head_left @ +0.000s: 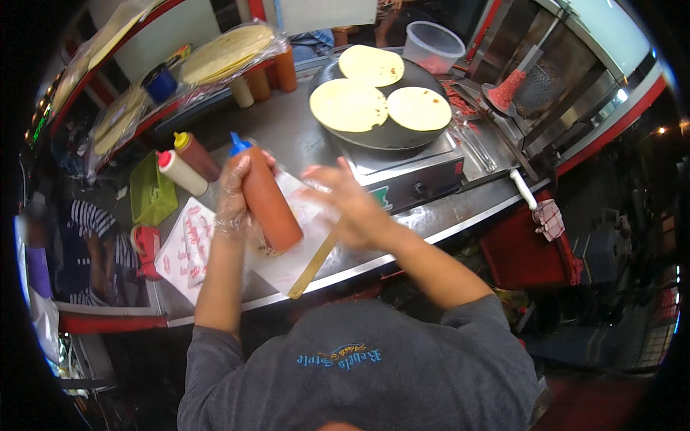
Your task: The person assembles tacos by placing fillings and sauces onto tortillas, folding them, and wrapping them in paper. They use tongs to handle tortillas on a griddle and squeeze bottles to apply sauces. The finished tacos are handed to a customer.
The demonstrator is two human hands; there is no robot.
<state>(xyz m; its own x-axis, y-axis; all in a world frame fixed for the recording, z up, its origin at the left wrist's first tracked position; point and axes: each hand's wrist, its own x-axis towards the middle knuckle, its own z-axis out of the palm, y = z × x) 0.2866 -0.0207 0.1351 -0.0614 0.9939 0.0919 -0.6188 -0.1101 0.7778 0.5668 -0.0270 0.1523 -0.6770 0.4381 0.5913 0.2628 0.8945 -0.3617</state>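
My left hand, in a clear plastic glove, is wrapped round an orange-red squeeze bottle. The bottle tilts with its blue nozzle up and to the left. To its right, my right hand is raised, smeared by motion, its fingers apart and seemingly empty. A flat tan stick reaches from beneath this hand toward the counter's front edge; whether the hand touches it cannot be told. Printed white paper lies under the bottle. A bit of food peeks out beside the bottle's base, mostly hidden.
Three flatbreads lie on a round black griddle. Left stand white and brown squeeze bottles and a green basket. A white-handled knife overhangs the right edge. Stacked flatbreads occupy a shelf.
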